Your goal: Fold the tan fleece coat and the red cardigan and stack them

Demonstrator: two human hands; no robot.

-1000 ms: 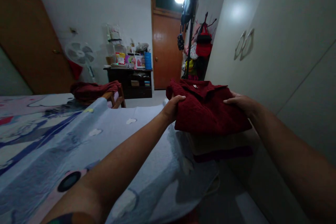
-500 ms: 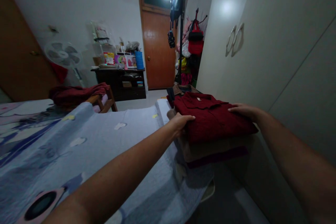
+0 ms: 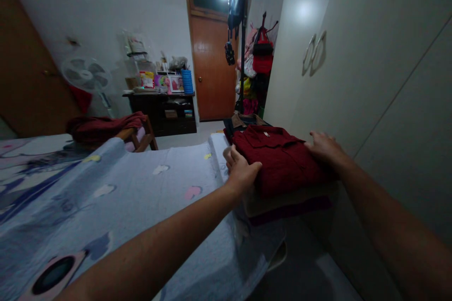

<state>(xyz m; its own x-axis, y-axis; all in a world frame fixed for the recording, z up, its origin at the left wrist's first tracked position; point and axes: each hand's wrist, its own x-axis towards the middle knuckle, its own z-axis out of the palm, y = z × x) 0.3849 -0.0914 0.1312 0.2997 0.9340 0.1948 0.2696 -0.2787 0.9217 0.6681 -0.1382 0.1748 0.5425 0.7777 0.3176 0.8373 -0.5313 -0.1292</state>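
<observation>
A folded dark red collared shirt (image 3: pixel 278 160) lies on top of a stack of folded clothes, with a beige garment (image 3: pixel 275 204) and a purple one (image 3: pixel 289 211) beneath it. At the shirt's left side is my left hand (image 3: pixel 242 169), fingers spread and thumb over the shirt's edge. On the opposite side, my right hand (image 3: pixel 325 148) rests against the shirt with its fingers stretched out. Behind the red shirt, a dark garment with a brown collar (image 3: pixel 245 120) shows. The stack sits at the right edge of the bed, on a light blue sheet (image 3: pixel 151 202).
A pale wardrobe (image 3: pixel 353 80) stands close on the right. A wooden chair or frame (image 3: pixel 146 138) with a maroon cloth (image 3: pixel 106 127) is on the left. Further back are a fan (image 3: pixel 84 75), a dark cabinet (image 3: pixel 141 113) and a brown door (image 3: pixel 216 66).
My left hand's fingers have lifted and spread beside the stack. My right hand has raised its fingers a little, and the red shirt's right side is drawn in toward the left.
</observation>
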